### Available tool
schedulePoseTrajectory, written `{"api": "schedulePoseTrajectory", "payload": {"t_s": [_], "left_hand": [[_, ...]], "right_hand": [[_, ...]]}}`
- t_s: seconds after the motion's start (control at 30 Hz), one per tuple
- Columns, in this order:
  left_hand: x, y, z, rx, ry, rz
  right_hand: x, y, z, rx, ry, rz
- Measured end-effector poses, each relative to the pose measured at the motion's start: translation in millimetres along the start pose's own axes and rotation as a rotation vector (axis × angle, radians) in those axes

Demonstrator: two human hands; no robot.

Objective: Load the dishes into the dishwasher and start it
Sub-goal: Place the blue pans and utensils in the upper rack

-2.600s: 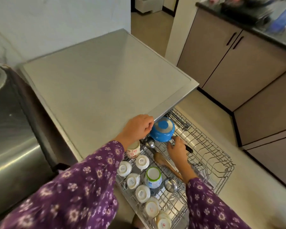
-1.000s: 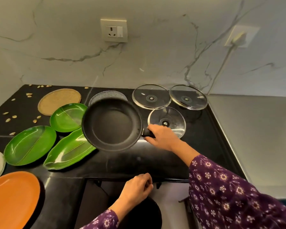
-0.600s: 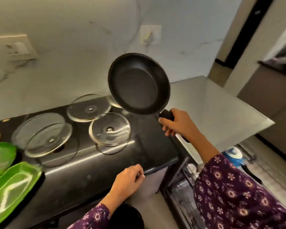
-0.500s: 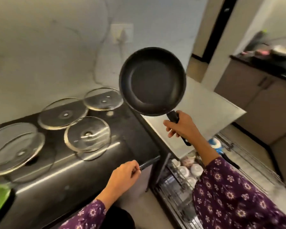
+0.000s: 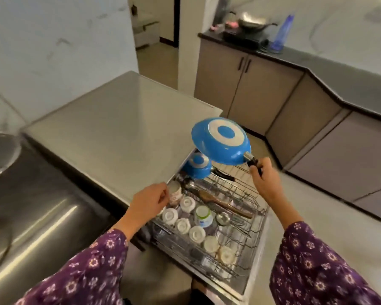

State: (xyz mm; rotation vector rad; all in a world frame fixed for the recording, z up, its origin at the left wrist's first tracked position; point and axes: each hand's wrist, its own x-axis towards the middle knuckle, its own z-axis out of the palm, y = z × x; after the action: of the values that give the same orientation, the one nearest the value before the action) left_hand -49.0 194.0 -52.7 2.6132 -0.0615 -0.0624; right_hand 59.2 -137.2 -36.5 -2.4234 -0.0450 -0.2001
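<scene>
Pan (image 5: pixel 220 140), blue base up, over rack (image 5: pixel 240 191); I see right hand (image 5: pixel 265 181) gripping its handle. Left hand (image 5: pixel 147 203) loosely curled, empty.

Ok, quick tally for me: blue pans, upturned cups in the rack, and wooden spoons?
Blue pans: 2 (one in the right hand, one in the rack)
Plain white cups: 6
Patterned mug: 1
Green-rimmed cup: 1
Wooden spoon: 1
Total: 11
</scene>
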Motion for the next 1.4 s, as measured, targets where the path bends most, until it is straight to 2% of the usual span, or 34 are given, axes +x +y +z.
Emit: {"api": "schedulePoseTrajectory", "payload": {"t_s": [0.2, 0.43, 0.53, 0.6, 0.7, 0.9, 1.17, 1.4], "left_hand": [[65, 13, 23, 0.084, -0.032, 0.162], [106, -7, 53, 0.167, -0.159, 0.393], [113, -11, 61, 0.231, -0.094, 0.537], [116, -13, 64, 0.219, -0.084, 0.587], [118, -19, 67, 0.158, -0.107, 0.534], [117, -23, 69, 0.167, -0.153, 0.467], [114, -16, 67, 0.146, -0.139, 0.470], [114, -16, 67, 0.154, -0.139, 0.471]], "right_hand": [[1, 100, 23, -0.057, -0.094, 0.168], [23, 143, 85, -0.014, -0.227, 0.372], [39, 156, 104, -0.024, -0.290, 0.388], [46, 167, 112, -0.050, -0.321, 0.335], [54, 184, 123, -0.079, -0.370, 0.270], [54, 199, 143, -0.030, -0.353, 0.227], [11, 197, 167, 0.093, -0.206, 0.405], [4, 207, 167, 0.042, -0.185, 0.418]]}}
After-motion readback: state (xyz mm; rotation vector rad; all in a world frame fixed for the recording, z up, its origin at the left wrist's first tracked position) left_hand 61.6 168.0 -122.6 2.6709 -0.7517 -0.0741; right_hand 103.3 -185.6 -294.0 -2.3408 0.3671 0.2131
